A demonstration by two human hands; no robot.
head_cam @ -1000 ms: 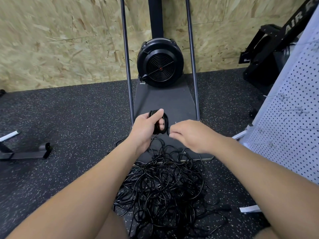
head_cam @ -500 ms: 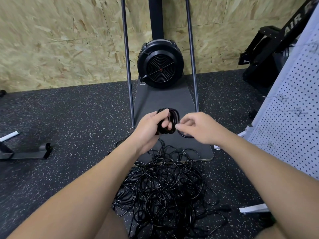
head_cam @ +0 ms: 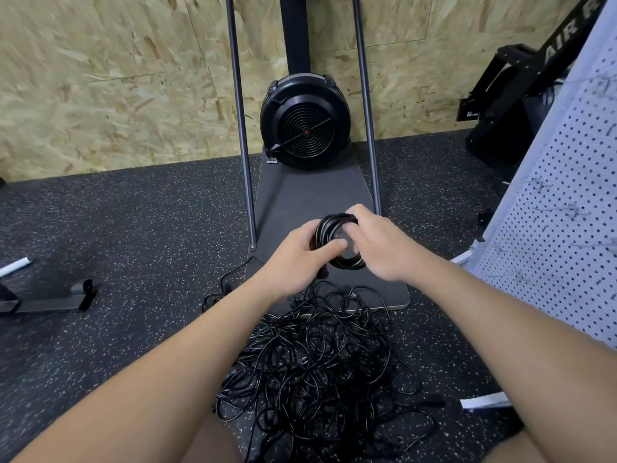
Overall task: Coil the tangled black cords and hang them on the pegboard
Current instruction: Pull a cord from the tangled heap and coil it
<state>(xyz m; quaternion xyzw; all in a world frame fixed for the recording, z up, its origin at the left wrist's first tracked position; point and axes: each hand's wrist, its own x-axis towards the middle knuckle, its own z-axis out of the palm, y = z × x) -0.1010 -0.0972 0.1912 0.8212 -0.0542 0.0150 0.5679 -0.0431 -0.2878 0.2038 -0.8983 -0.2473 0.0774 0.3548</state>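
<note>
Gripping a small coil (head_cam: 337,240) from both sides, left hand (head_cam: 300,253) and right hand (head_cam: 380,243) curl round its rim above the tangle (head_cam: 310,359) on the floor, with the pegboard (head_cam: 564,235) nearer the right hand.

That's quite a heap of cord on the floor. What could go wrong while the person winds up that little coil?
1. The coil is held only by the fingers of the left hand and right hand; a loose grip could let the loops spring apart.
2. The cord appears to trail down into the tangled pile, so pulling more in may tighten knots.
3. The pegboard stands off to the right; carrying the coil there could drag the pile along.
</note>
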